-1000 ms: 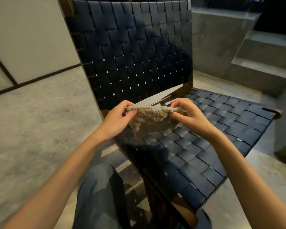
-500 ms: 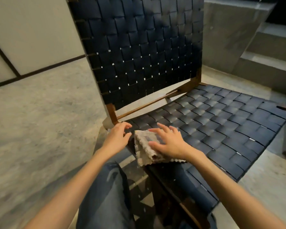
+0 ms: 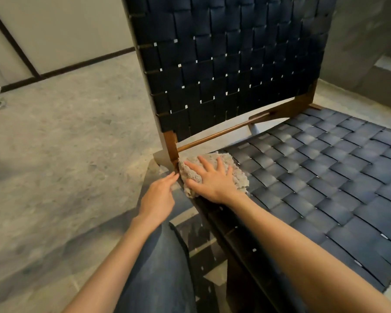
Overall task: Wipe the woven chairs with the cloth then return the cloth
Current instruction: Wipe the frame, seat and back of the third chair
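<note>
The cloth (image 3: 215, 172), beige and nubbly, lies on the rear corner of the chair (image 3: 314, 177) seat, at about 9 o'clock of the dark woven seat, touching the brown wooden post. The right hand (image 3: 212, 179) presses flat on it, fingers (image 3: 204, 162) straight and spread. The left hand (image 3: 158, 197) hovers just beside it at 8 o'clock, fingers released, tips by the frame edge, above the concrete floor (image 3: 66, 154).

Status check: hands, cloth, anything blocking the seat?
Right hand flat, pressing cloth onto the woven seat at its rear corner. Left hand open, fingertips at the seat's edge by the wooden post. Nothing in the way.
</note>
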